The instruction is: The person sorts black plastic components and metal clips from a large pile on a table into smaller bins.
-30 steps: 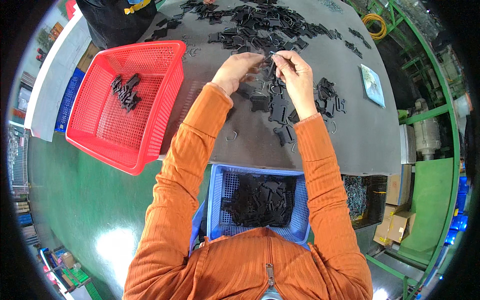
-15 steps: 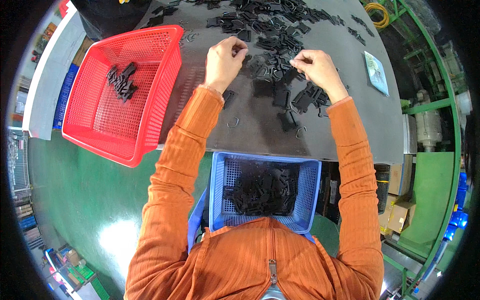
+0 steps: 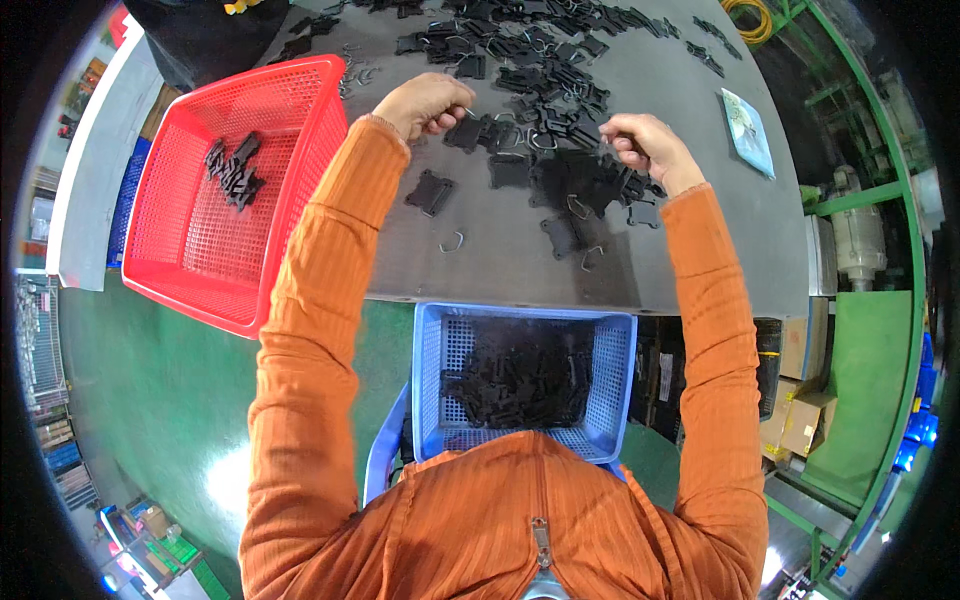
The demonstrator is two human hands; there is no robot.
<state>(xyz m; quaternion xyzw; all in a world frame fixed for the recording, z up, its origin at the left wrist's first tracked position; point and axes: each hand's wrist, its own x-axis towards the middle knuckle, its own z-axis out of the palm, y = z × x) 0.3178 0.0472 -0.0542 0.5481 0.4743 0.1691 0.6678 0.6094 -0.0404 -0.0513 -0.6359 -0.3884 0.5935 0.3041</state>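
My left hand [image 3: 428, 104] is closed in a pinch above the table, at the left edge of a pile of black plastic plates [image 3: 510, 170]. A thin bright bit shows at its fingertips, too small to name. On the right side of the same pile, my right hand [image 3: 648, 148] is also pinched closed, with a small pale glint at the fingertips. Bent metal wire hooks lie among the plates. A single black plate [image 3: 430, 193] rests below my left hand, and a loose wire hook [image 3: 452, 243] lies nearer the table's front edge.
Left of the table stands a red basket [image 3: 275, 240] with a few black parts. A blue basket [image 3: 426, 380] full of black parts sits against my body. More black parts [image 3: 480, 40] spread across the table's far side. A plastic bag [image 3: 748, 135] lies far right.
My left hand has shifted left and slightly down; my right hand has moved a little right and down. Plates near the middle lie differently, and the single plate is now uncovered.
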